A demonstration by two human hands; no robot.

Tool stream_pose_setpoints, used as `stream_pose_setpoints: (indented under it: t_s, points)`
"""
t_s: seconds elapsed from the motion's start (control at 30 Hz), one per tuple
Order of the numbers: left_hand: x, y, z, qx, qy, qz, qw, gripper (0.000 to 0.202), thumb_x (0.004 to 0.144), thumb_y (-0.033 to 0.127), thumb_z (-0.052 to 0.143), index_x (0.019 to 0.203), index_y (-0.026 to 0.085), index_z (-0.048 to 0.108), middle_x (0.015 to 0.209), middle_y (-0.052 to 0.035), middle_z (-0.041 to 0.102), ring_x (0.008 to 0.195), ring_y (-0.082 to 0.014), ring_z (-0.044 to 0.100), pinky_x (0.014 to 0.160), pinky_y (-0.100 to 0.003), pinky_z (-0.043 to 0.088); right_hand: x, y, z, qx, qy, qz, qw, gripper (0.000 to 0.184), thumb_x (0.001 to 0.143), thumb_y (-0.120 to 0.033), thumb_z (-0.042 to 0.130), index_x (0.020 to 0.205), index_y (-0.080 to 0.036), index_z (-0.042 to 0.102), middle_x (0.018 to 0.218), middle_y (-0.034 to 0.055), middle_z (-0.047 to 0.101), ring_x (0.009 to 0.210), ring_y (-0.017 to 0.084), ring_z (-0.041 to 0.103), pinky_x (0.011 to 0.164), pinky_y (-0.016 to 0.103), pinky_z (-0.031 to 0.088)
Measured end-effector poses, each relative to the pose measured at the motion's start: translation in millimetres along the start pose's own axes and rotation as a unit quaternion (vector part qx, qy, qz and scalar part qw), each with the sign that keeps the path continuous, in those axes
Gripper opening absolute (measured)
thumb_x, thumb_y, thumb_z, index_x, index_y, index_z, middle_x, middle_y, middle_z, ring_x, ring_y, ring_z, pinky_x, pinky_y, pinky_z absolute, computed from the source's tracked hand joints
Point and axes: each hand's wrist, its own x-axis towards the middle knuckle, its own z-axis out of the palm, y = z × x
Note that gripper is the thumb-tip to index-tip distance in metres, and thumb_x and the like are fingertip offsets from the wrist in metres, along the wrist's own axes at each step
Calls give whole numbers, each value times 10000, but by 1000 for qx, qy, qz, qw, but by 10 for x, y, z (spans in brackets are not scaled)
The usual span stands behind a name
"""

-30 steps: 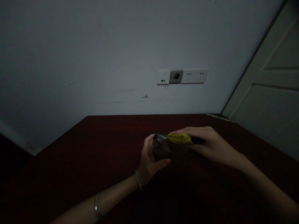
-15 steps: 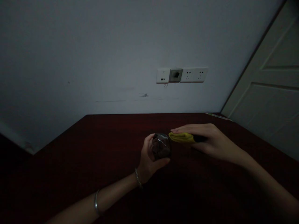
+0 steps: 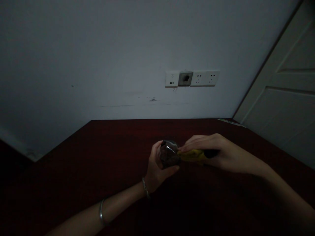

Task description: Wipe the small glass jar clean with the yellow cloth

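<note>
The room is dim. My left hand (image 3: 155, 168) is wrapped round a small dark rounded glass object (image 3: 169, 154) that stands on the dark red table (image 3: 98, 157); I cannot name it more closely. My right hand (image 3: 216, 152) comes in from the right and is closed on a folded yellow cloth (image 3: 194, 155), pressing its tip against the right side of the dark object. Two bracelets sit on my left wrist and forearm.
A white wall stands behind the table, with a row of white sockets and a grey plate (image 3: 192, 78) above the table's far edge. A pale panelled door (image 3: 287, 95) is at the right. Something thin and light lies at the table's far right corner (image 3: 230, 122).
My right hand has dropped a little and pushed the yellow cloth leftward, from the top right of the dark object down against its side. My left hand has stayed in place.
</note>
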Motion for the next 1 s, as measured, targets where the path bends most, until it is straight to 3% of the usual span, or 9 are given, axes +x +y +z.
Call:
stream_pose_setpoints:
  t_s: [0.07, 0.27, 0.43, 0.6, 0.8, 1.0]
  points:
    - [-6, -9, -7, -1, 2, 0, 1000, 780, 591, 185, 833, 1225, 238, 382, 1175, -68, 556, 1110, -239, 543, 958, -403, 456, -17, -12, -21, -17, 2, 17, 1000, 357, 818, -60, 584, 1135, -206, 661, 1080, 50, 704, 988, 171, 658, 835, 278, 526]
    - [-48, 5, -7, 12, 1, -12, 1000, 787, 574, 198, 843, 1217, 233, 390, 1181, -79, 552, 1128, -257, 536, 965, -416, 454, -33, 98, 5, -105, 96, 31, 989, 361, 830, -105, 582, 1173, -201, 644, 1180, 47, 685, 1090, 183, 631, 958, 316, 485]
    - [-59, 30, 15, 15, -7, -14, 1000, 807, 562, 199, 848, 1227, 238, 394, 1202, -72, 549, 1147, -245, 526, 985, -390, 439, -2, 102, 44, -97, 78, 20, 992, 331, 840, -100, 580, 1147, -200, 654, 1160, 55, 686, 1080, 181, 624, 945, 318, 484]
    - [-43, 48, 44, -4, 16, -43, 999, 791, 558, 202, 850, 1210, 230, 402, 1181, -70, 555, 1133, -259, 532, 983, -426, 441, 33, -3, 44, -89, 62, 24, 994, 353, 834, -82, 573, 1146, -224, 660, 978, 48, 680, 919, 160, 621, 778, 278, 510]
    - [-33, 58, 64, -38, 38, -52, 997, 774, 567, 183, 840, 1202, 226, 399, 1192, -77, 557, 1129, -270, 539, 955, -448, 470, 6, -86, 81, -94, 39, 26, 995, 429, 792, -21, 546, 1143, -239, 657, 940, 49, 632, 845, 157, 588, 685, 269, 497]
    - [-46, 29, 38, -30, 48, -57, 997, 787, 573, 206, 846, 1217, 227, 394, 1189, -85, 564, 1139, -288, 541, 935, -457, 489, -4, -42, 80, -138, 109, 0, 984, 303, 831, -119, 582, 1101, -229, 664, 1035, 72, 622, 960, 201, 577, 790, 337, 502]
